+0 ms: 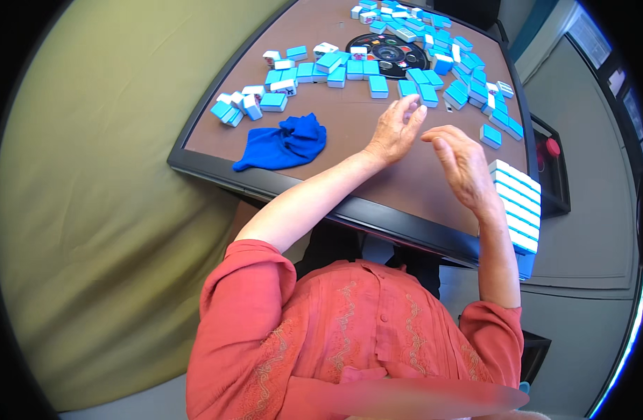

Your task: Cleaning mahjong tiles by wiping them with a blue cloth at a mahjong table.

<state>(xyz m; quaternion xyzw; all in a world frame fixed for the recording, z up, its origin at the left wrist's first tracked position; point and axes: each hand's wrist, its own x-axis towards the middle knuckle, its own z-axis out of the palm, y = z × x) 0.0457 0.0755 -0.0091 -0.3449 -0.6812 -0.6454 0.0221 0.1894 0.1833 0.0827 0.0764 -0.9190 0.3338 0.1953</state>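
Observation:
My left hand (396,129) is over the brown top of a mahjong table (348,118), thumb and fingers apart, with nothing visible in it. Its fingertips are close to two blue-backed mahjong tiles (428,96); I cannot tell whether they touch. My right hand (459,165) hovers to the right, fingers bent towards the left hand and thumb apart, also with nothing visible in it. Beside the right wrist, neat rows of mahjong tiles are stacked in a block (516,202) at the table's right corner. A crumpled blue cloth (285,143) lies left of my left hand.
Loose tiles (336,73) curve across the table, mostly blue backs up, with a heap (400,21) at the far side. A black round centre console (388,51) sits among them. A dark side tray (555,178) holds a red object (552,147). Olive fabric (117,184) hangs at left.

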